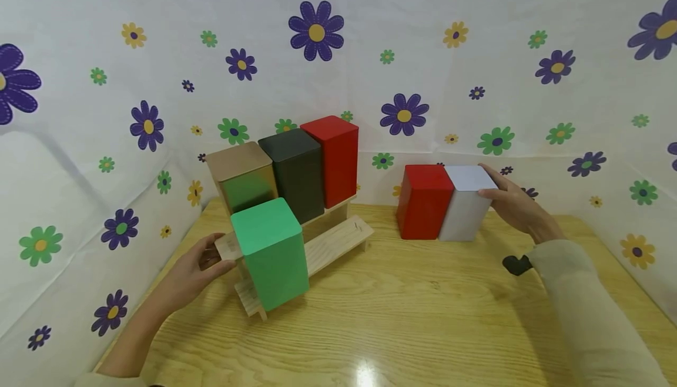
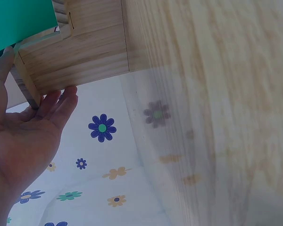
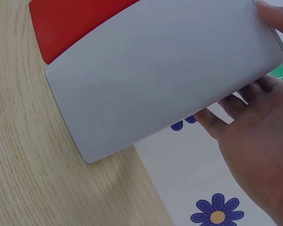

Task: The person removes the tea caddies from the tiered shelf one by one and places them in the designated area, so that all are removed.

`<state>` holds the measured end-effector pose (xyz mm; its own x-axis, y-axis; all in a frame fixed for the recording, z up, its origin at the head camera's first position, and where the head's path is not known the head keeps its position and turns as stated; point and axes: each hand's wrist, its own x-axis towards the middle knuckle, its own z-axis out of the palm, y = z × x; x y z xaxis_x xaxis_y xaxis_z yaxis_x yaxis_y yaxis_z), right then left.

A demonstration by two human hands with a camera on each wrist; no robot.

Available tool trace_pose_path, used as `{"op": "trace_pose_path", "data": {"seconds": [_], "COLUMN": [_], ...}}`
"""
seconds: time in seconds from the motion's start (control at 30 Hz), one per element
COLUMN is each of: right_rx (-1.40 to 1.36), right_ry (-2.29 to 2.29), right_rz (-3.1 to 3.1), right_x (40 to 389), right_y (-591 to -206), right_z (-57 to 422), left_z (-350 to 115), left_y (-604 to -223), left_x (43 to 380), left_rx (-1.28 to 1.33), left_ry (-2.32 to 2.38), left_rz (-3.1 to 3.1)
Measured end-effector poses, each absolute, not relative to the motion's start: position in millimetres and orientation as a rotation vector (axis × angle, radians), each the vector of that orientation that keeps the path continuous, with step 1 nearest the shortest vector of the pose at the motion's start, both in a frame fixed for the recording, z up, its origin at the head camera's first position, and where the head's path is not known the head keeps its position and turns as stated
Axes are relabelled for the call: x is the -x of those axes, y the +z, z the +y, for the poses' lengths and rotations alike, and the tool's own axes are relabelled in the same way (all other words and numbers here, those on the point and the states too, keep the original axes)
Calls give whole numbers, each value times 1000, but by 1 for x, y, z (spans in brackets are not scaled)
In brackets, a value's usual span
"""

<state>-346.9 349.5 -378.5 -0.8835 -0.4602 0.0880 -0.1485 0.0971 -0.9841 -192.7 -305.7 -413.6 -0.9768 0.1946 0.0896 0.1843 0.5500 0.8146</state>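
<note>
On the left, my left hand [image 1: 193, 272] grips the end of a wooden step stand [image 1: 338, 241]. In the left wrist view its thumb and fingers lie on either side of the plank. A green box [image 1: 275, 255] stands on the lower step, right beside that hand. Along the upper step are a gold-brown box [image 1: 240, 170], a black box [image 1: 296, 178] and a red box [image 1: 335, 161]. My right hand [image 1: 515, 205] holds a light grey box [image 1: 465, 211], thumb near its top edge and fingers along its far side. Touching this box on its left is another red box [image 1: 425, 202].
The wooden table [image 1: 396, 316] carries the stand and the boxes on the right. Flower-print white cloth [image 1: 359, 76] hangs behind and at both sides. A small black object [image 1: 516, 265] shows at the right sleeve.
</note>
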Motion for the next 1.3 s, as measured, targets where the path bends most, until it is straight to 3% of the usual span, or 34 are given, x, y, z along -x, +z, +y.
{"op": "trace_pose_path", "data": {"seconds": [0.2,0.43,0.67,0.97,1.3], "right_rx": [573,349,446,510,656], "right_ry": [-1814,-1478,-1233,-1455,-1394], "right_rz": [2237,2599,2713,2691,2583], "right_x": [341,313,283,256,238], "right_y": [-382,-383,-370,-350,-339], "right_z": [353,369,372,345,290], "left_z": [-306,-306,-305,-304,-304], "left_y": [-412,-413,-413,-410,-411], "left_x": [192,192,191,192,192], "left_rx": [-325,-321,-318,-326,-326], "left_ry": [1439,1409,1422,1413,1407], "left_rz": [2768,2786,2779,2777,2787]}}
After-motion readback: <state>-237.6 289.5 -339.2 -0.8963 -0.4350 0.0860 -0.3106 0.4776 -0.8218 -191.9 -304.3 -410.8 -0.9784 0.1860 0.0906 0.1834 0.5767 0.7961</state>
